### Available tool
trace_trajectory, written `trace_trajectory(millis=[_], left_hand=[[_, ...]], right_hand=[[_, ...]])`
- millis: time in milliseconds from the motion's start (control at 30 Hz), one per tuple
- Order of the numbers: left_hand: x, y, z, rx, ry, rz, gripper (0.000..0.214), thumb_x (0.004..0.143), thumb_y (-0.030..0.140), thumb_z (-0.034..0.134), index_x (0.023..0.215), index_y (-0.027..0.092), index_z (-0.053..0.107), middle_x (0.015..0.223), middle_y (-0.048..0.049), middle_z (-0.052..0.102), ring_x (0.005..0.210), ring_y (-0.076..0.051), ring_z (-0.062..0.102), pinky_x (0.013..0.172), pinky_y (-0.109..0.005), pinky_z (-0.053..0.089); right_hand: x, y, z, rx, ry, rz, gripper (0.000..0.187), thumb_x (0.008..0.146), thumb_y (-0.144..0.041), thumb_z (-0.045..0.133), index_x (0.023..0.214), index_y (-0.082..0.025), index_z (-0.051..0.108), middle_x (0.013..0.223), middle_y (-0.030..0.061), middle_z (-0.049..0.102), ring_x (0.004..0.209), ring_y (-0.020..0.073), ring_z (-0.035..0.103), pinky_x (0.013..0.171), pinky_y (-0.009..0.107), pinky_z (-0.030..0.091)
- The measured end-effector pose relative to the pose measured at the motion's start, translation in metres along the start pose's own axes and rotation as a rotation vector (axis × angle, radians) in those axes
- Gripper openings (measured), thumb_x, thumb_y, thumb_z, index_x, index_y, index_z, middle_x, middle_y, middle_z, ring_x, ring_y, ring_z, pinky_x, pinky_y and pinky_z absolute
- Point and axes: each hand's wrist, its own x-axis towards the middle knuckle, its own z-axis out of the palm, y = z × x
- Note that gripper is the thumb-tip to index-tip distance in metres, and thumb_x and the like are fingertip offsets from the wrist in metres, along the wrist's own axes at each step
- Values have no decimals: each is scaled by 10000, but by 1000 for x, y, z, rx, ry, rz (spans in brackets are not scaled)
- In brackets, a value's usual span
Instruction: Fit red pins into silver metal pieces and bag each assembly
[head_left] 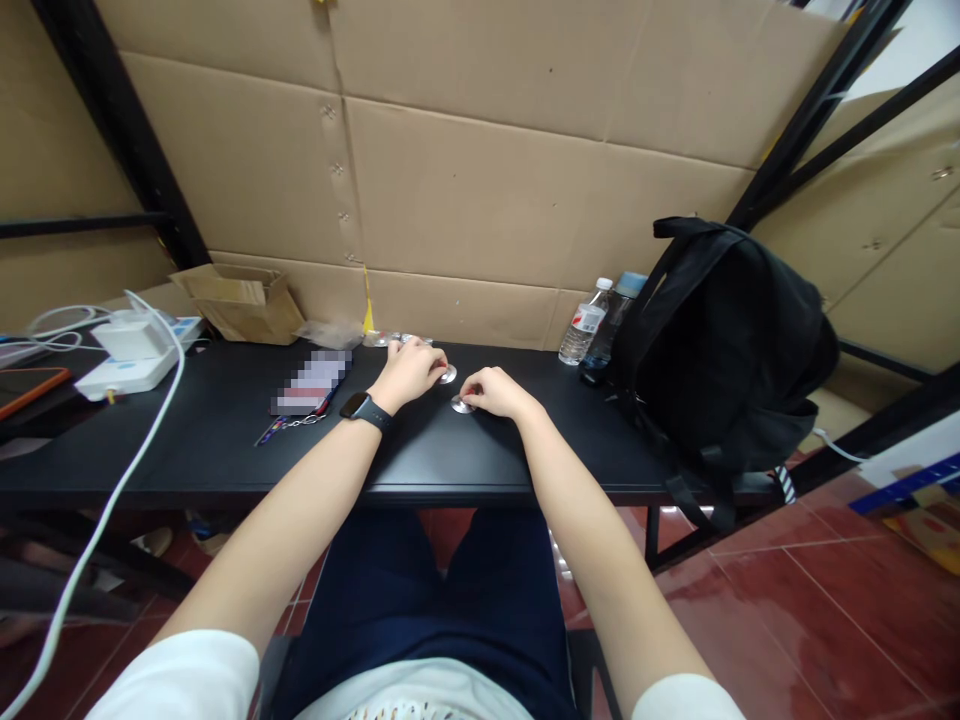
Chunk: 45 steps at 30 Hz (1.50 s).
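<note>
Both my hands rest on a black table (225,440). My left hand (409,372), with a dark watch on its wrist, is curled with its fingertips pinching a small round silver metal piece (448,375). My right hand (495,392) is curled too, its fingers gripping a second small silver metal piece (461,405) that sits on the table top. More small silver pieces (397,339) lie at the table's back edge, just beyond my left hand.
A black backpack (724,350) stands at the right end with two water bottles (586,320) beside it. Left of my hands lie a card with keys (304,395), a crumpled clear bag, an open cardboard box (240,300), and white power strips (131,350) with cables. Cardboard covers the wall behind.
</note>
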Motion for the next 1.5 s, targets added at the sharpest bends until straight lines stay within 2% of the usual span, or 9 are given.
trace_trajectory(millis=[133,400,567,767,900,1233,1367,1500], left_hand=[[1,1,-1,-8,-14,-32,131,912,299,606,869,278,728,934,-60,750,1084,-320,550,982,-515,285],[3,14,-4,-187,-50,-209,155,895,362,612,897,287,748,966,-14,785,1038,-280,657,995,-474,299],[5,20,-3,-279,-33,-292,163,890,390,621,896,295,754,995,10,791,1034,-260,684,1017,-461,328],[6,21,-5,-355,-9,-369,177,873,416,644,894,288,764,925,10,796,985,-245,708,956,-391,422],[5,21,-5,-416,-1,-365,210,861,437,652,917,272,770,917,-2,797,945,-231,711,889,-342,475],[6,21,-1,-504,5,-316,272,846,480,656,939,252,774,975,-26,799,1000,-241,710,912,-348,498],[6,19,1,-505,-1,-304,261,843,477,655,917,257,772,963,-22,800,1010,-240,713,929,-346,494],[5,16,5,-498,-7,-274,220,846,443,647,883,261,765,918,-13,798,982,-234,725,918,-343,495]], right_hand=[[2,3,2,20,59,-19,123,758,-102,717,729,-212,765,677,-10,707,624,134,589,658,256,401],[8,12,-2,239,523,85,61,778,-236,711,807,-197,748,711,-16,704,588,116,546,636,238,420],[10,17,-3,363,650,89,123,780,-299,698,835,-199,744,793,2,722,628,126,568,643,246,449],[12,16,2,383,659,89,150,778,-334,720,843,-205,761,799,11,737,656,140,606,640,251,464],[13,16,5,391,643,94,155,776,-341,732,845,-208,769,803,19,752,707,166,658,692,272,503],[16,13,12,406,612,97,155,789,-366,754,866,-233,774,892,34,784,882,219,740,882,345,557],[17,16,14,478,589,62,160,778,-359,767,866,-226,777,879,38,776,864,213,734,876,346,557],[17,14,15,621,513,50,217,758,-330,770,932,-202,776,818,34,746,784,184,711,814,329,575]])
